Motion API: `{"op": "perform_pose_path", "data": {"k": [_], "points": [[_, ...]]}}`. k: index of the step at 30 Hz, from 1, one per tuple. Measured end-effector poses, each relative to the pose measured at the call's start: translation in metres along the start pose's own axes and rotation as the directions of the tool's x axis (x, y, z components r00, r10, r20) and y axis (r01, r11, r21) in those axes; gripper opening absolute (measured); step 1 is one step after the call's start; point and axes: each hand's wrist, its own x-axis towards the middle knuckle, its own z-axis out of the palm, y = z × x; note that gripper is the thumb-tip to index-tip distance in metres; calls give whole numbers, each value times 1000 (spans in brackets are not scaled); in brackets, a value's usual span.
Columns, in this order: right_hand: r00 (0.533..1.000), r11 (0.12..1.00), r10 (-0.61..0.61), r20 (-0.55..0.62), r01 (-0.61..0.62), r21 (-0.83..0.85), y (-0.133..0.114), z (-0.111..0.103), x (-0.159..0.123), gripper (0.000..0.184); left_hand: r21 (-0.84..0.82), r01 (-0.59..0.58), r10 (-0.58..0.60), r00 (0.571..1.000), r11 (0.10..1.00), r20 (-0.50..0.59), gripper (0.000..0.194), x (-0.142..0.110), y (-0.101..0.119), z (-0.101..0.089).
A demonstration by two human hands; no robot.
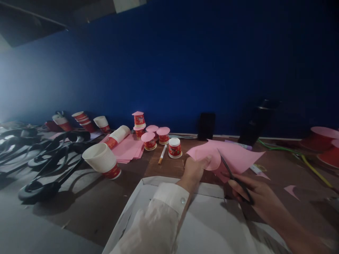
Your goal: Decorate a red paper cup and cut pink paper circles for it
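Observation:
My left hand (194, 171) pinches a sheet of pink paper (235, 155) near its left part, thumb on top. A curved line shows on the paper, and a rounded portion lies under the thumb. In my right hand (254, 190) is a pair of black-handled scissors (233, 173), its blades at the paper just right of my left thumb. Both hands are above the near edge of the brown table. Closest beyond my left hand stands an upside-down red paper cup (175, 148) with a white base up. Left of that cup lies a marker (162, 154) with an orange-brown end.
Red cups topped with pink discs (149, 140) stand behind the marker. Pink sheets (127, 150) and a stack of white-and-red cups (102, 160) are to the left, beside black headsets (50, 169). A white box (212, 218) is below my arms. A pink scrap (292, 191) lies right.

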Motion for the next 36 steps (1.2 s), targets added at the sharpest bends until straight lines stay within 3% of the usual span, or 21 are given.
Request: {"op": "perform_pose_path", "data": {"k": [7,24,30,36], "points": [[999,1000,-6,40,5,19,7,-3,3,60,-12,-19,19,1000,1000,23,54,4,-5,-1],[999,997,33,19,-34,68,4,-2,3,57,68,-49,48,999,996,14,45,6,-5,-6],[999,1000,16,46,-16,4,7,-4,4,56,38,-61,60,997,997,43,43,0,2,-4],[998,998,37,50,-39,40,6,-4,2,55,8,-63,62,997,998,41,49,3,2,-3]]}}
